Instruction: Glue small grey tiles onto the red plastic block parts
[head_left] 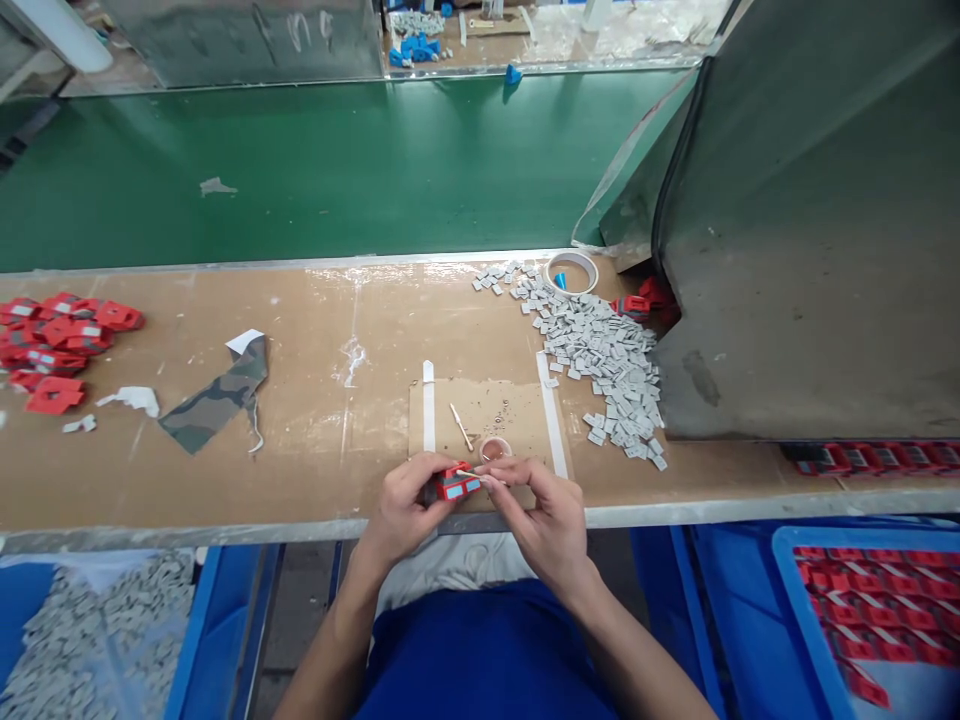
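My left hand (401, 505) grips a small red plastic part (457, 483) with a grey face, just above the near edge of the brown workbench (315, 450). My right hand (544, 510) meets it from the right, fingertips pinched on a thin pale stick that touches the part. A small round cap (495, 447) and a second thin stick (460, 425) lie on the taped cardboard mat (487, 405) right behind my hands.
A heap of several small grey pieces (600, 360) and a tape roll (571, 272) lie right of the mat. Red parts (56, 345) pile up far left, beside a camouflage cloth scrap (221, 395). A grey metal housing (810, 230) fills the right; blue bins (870, 610) sit below; a green belt (300, 170) runs behind.
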